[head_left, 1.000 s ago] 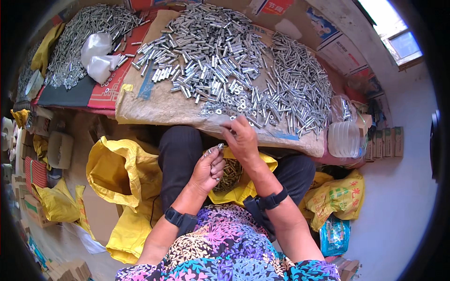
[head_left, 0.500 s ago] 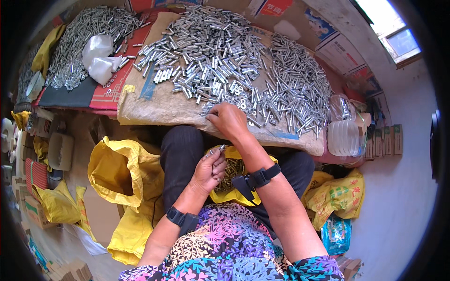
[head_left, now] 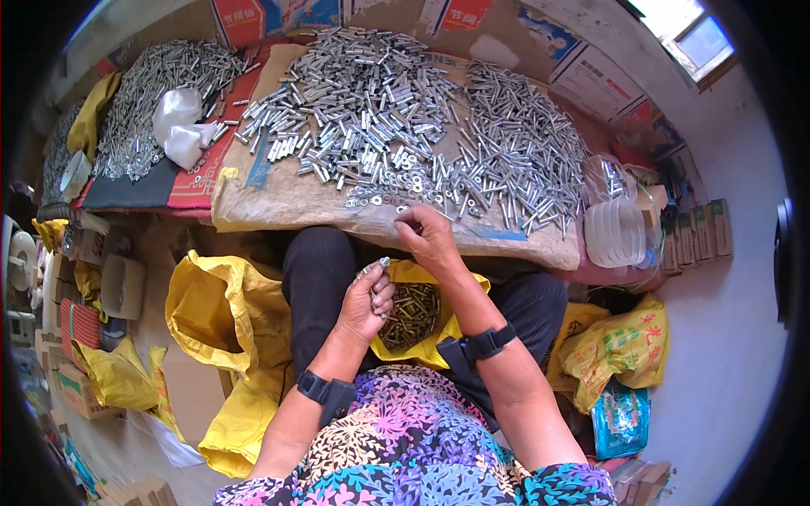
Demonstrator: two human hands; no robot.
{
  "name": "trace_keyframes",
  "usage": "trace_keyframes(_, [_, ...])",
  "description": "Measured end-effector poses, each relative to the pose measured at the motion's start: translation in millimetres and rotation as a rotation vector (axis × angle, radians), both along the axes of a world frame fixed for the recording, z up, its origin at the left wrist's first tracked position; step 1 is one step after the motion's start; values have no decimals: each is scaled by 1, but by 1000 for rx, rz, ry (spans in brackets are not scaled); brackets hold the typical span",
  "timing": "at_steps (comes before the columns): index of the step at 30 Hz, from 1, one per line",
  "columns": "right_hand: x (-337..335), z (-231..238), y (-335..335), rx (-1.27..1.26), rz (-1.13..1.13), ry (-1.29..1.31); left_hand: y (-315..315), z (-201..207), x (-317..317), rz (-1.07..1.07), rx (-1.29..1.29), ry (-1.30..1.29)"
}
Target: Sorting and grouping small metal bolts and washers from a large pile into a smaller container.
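My left hand [head_left: 369,297] is closed in front of my lap around a small silvery metal bolt [head_left: 384,262], whose tip sticks up past thumb and forefinger. My right hand [head_left: 430,239] hovers by the table's front edge, thumb and forefinger pinched; whatever lies between them is too small to make out. Just beyond it, flat washers [head_left: 405,181] lie scattered. Behind these spreads a heap of silvery metal sleeves [head_left: 371,110], with a pile of thin metal rods [head_left: 523,152] to its right. Below my hands an open yellow sack [head_left: 409,316] holds brass-coloured threaded pieces.
Another open yellow sack [head_left: 215,312] stands left of my legs. Clear plastic tubs [head_left: 614,234] sit at the table's right end. Further left on the table are a second metal pile [head_left: 160,101] and a white plastic bag [head_left: 181,126]. A stuffed yellow bag [head_left: 620,346] lies at right.
My right hand has drawn back from the washers to the table edge, nearer my left hand. My left hand has shifted slightly, its bolt tip now showing upright. The view has tilted a little.
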State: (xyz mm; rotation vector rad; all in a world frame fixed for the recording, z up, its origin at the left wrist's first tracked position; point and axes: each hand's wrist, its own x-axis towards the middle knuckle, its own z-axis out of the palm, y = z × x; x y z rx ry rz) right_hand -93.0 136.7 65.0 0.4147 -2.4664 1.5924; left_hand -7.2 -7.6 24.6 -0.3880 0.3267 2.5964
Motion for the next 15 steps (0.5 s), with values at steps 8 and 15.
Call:
trace_keyframes(8, [38, -26, 28, -364, 45, -274, 18, 7, 6, 27, -160, -38])
trace_keyframes(15, [62, -16, 22, -265, 133, -326, 19, -1, 11, -26, -145, -19])
